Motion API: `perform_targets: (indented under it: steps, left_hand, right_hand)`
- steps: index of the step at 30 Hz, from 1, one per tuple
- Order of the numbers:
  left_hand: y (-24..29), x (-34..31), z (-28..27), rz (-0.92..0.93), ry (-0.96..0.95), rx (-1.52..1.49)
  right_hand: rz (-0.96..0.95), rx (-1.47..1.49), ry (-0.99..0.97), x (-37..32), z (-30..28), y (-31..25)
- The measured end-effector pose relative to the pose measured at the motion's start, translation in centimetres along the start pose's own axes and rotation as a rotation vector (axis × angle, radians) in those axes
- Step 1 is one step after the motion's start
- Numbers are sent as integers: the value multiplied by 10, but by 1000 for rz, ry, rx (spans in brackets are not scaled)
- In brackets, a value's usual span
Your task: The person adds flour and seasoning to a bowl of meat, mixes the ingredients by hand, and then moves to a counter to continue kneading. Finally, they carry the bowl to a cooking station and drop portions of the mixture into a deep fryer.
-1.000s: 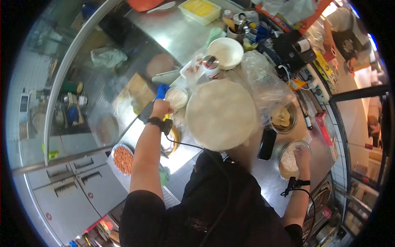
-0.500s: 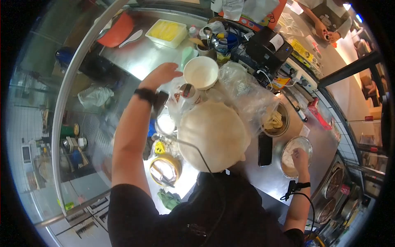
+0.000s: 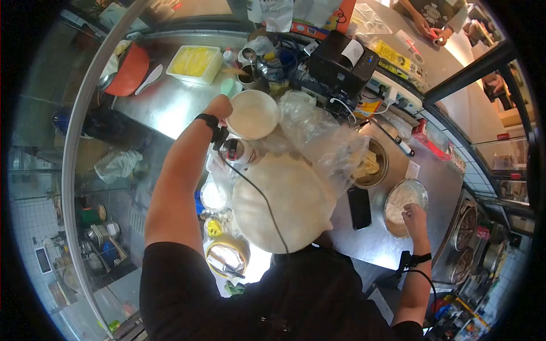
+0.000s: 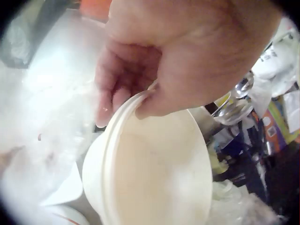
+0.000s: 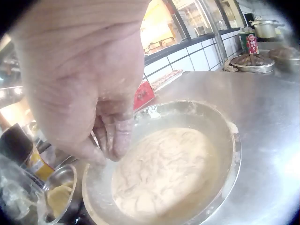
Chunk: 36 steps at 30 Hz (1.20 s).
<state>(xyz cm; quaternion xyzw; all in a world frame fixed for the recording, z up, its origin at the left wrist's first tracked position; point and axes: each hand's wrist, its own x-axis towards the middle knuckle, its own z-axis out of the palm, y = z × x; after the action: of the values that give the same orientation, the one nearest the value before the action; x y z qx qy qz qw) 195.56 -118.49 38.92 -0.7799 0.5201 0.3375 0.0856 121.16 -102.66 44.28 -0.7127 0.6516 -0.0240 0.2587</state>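
My left hand [image 3: 220, 106] pinches the rim of a white plastic bowl [image 3: 250, 119] at the back of the counter. In the left wrist view the thumb [image 4: 157, 105] lies inside that rim and the fingers outside; the bowl leans there, pale inside. My right hand [image 3: 415, 219] hangs over a metal bowl [image 5: 225, 187] of pale floury mixture [image 5: 164, 173]. Its thumb and fingers [image 5: 123, 136] curl together, whitish-dusted, with nothing showing between them. Before my body sits a large round pale cover [image 3: 284, 204], and a printed lidded tub [image 3: 242, 150] is near the left hand.
A phone [image 3: 359, 208] and a metal bowl of dough pieces [image 3: 372, 165] lie between the hands. Clear plastic bags [image 3: 313, 136] spread behind. A yellow-filled tub [image 3: 196, 63], an orange bowl [image 3: 131, 71] and a black printer [image 3: 341, 62] stand farther back. A cable crosses the round cover.
My left hand moved up from the left side, across to the white bowl, and took hold of its rim. The view shifted, and the right hand stayed over the metal bowl.
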Motion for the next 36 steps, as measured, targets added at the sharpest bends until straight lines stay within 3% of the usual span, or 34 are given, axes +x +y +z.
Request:
perform_targets:
  steps: [2, 5, 7, 9, 10, 13, 16, 20, 23, 24, 26, 30, 34, 36]
  left_hand:
    - [17, -36, -17, 65, 134, -264]
    - [33, -74, -37, 144, 308, -153]
    - [37, -95, -52, 115, 327, -173]
    - [46, -128, -67, 224, 555, -160]
    - [66, -161, -81, 167, 493, -292]
    - [97, -211, -93, 223, 552, -483]
    - [134, -233, -88, 337, 565, -445]
    - [255, -290, -47, 480, 577, -397]
    - [311, -274, 0, 647, 551, -318]
    - [341, -284, 20, 623, 453, -426]
    - [385, -284, 57, 618, 427, -269]
    - [444, -267, 150, 823, 490, -127]
    - [486, -288, 199, 839, 408, -29]
    - [502, -299, 212, 860, 329, -118]
  right_hand:
    - [-40, 23, 9, 2, -2, -4]
    - [-85, -12, 21, 13, 3, 3]
    - [-115, -8, 33, 18, 3, 4]
    - [-144, 5, 55, 25, 3, 6]
    - [-167, 44, 53, 27, 4, 9]
    - [-220, 114, 94, 32, 1, 15]
    - [-264, 104, 139, 31, -10, 24]
    - [-241, 189, 178, 16, -49, 28]
    - [-190, 221, 197, 5, -76, 48]
    - [-182, 220, 205, -1, -85, 55]
    - [-231, 260, 254, -7, -102, 64]
    - [-236, 295, 227, -22, -121, 61]
    - [-439, 315, 174, -12, -95, 50]
    - [-434, 263, 135, -6, -84, 44]
